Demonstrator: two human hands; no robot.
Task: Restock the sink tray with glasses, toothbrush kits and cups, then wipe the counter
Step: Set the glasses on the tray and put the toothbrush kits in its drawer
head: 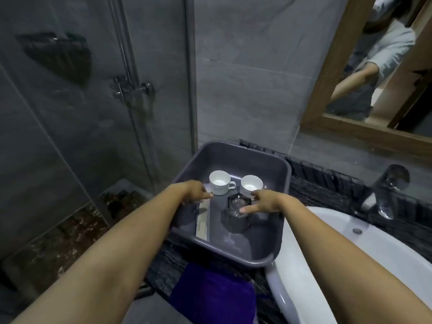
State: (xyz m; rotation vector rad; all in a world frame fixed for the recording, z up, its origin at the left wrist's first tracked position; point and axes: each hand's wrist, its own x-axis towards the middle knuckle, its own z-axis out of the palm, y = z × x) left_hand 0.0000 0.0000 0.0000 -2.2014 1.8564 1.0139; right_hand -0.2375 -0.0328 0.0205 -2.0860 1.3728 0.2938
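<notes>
At centre frame, the grey tray (275,230) sat on the dark counter (327,190), just left of the white sink (350,253). Two white cups stood side by side at its far end — the left cup (219,182) with its handle turned right, the right cup (251,184) beside it. A clear glass (237,212) stood just below them in the frame. A flat pale packet (203,218) lay along the tray's left side; probably a toothbrush kit, though too blurred to confirm.

Left hand (195,192): fingers loosely spread, fingertips touching or nearly touching the left cup, clamped on nothing that could be seen. Right hand (261,202): fingers apart, one extended over the glass rim, another near the right cup; whether it gripped either could not be told.

Judgement — restocking looked well along: cups in, one glass seen (a second possibly behind it, unclear), at least one kit. Remaining work looked like final arrangement. A purple cloth (210,295) lay at lower centre of the frame, not in hand; wiping apparently not yet begun.
</notes>
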